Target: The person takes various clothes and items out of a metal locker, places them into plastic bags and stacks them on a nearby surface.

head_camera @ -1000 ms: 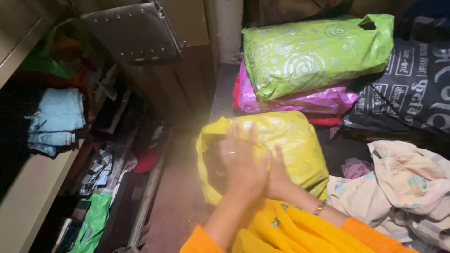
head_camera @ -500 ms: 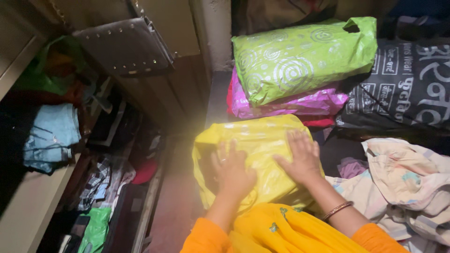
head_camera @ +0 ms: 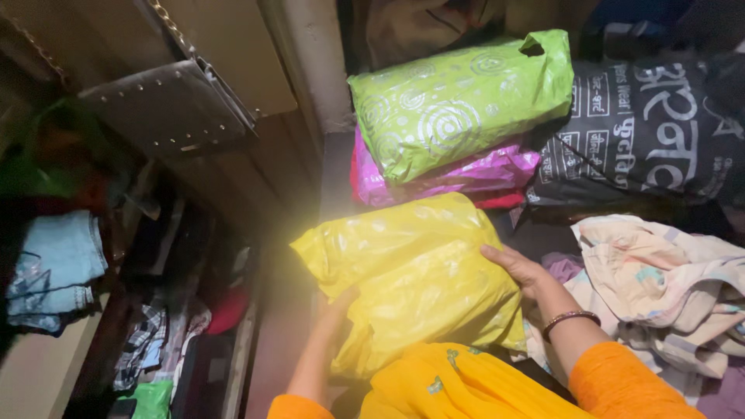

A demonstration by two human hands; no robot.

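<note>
A full yellow plastic bag lies in front of me, tilted, between my two hands. My left hand grips its lower left edge from underneath, fingers partly hidden by the bag. My right hand, with a bangle on the wrist, presses flat against the bag's right side. Behind the yellow bag lie a pink bag and, stacked on it, a green patterned bag. My orange sleeves and a yellow cloth fill the bottom of the view.
A black printed bag lies at the right rear. Pale floral cloth is heaped to the right. At left, shelves hold folded blue clothes and checked fabric; a metal-edged panel juts out above.
Both hands moved off the top of the yellow bag to its sides, left hand under the lower left edge, right hand on the right side. The bag now sits tilted and lifted slightly.
</note>
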